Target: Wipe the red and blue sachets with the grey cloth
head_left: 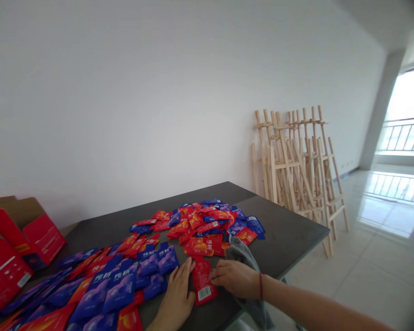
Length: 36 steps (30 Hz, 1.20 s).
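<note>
A red pouch [204,278] with a white barcode label lies back side up near the table's front edge, between my hands. My left hand [178,294] rests along its left side, fingers stretched out, fingertips at its upper left edge. On the other side, my right hand [235,278] is closed on a grey cloth [243,255], its fingertips at the pouch's right edge. The cloth hangs down over the front edge of the table. Just beyond lies a red pouch [207,245] with orange pictures, at the near side of a mixed heap of red and blue pouches [196,219].
Overlapping rows of blue and red pouches [119,285] cover the left of the dark table [279,225]. Open red cardboard boxes [43,236] stand at far left. Several wooden easels [293,165] lean against the white wall beyond the table's right corner.
</note>
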Tool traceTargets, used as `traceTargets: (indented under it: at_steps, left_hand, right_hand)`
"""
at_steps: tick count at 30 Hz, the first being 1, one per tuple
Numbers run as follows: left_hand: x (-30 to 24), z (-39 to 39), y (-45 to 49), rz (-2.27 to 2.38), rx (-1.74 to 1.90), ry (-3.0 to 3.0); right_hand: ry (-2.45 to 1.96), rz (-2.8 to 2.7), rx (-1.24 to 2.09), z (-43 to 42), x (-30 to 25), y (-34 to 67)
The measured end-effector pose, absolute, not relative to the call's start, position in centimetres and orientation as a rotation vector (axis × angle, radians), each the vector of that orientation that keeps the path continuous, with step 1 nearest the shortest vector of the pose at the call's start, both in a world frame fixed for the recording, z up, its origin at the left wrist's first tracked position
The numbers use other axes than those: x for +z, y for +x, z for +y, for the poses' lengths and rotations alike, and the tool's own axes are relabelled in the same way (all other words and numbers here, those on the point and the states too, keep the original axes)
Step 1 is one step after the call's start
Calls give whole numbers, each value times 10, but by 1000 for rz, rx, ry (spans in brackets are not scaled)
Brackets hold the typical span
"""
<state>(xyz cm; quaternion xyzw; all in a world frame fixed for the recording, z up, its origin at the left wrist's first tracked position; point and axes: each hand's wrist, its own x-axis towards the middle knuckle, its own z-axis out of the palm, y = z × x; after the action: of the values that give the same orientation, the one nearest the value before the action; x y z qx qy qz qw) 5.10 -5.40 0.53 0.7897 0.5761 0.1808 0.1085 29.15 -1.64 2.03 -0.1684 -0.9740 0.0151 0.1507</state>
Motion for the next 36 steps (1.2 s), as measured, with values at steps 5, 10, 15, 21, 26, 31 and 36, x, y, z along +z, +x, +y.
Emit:
traceTargets:
  at_steps: [5, 10, 15, 21, 26, 31, 36]
  left_hand:
    - [5, -56, 51, 1677, 543, 2317]
    - [3, -56, 51, 1680, 547, 2356]
    - [-2, -53, 48, 1711, 535, 2311]
    - [-8, -48, 46, 1701, 539, 2319]
    - [-2, -52, 49, 1725, 582, 2303]
    - [6, -57, 50, 1727, 526, 2315]
    - [10, -59, 51, 1714, 531, 2306]
  right_hand:
    - [-717, -2780, -75, -9, 22, 262]
    - [-882, -2786, -220, 4, 26, 228]
    - [-792, -2823, -345, 6, 21, 216]
    - [-351, -2859, -306, -18, 16, 235]
    - [-242, -2850, -197, -24, 18, 255]
    - [-393, -2809, -113, -12, 19, 271]
    - [-627, -2776, -173, 2, 22, 257]
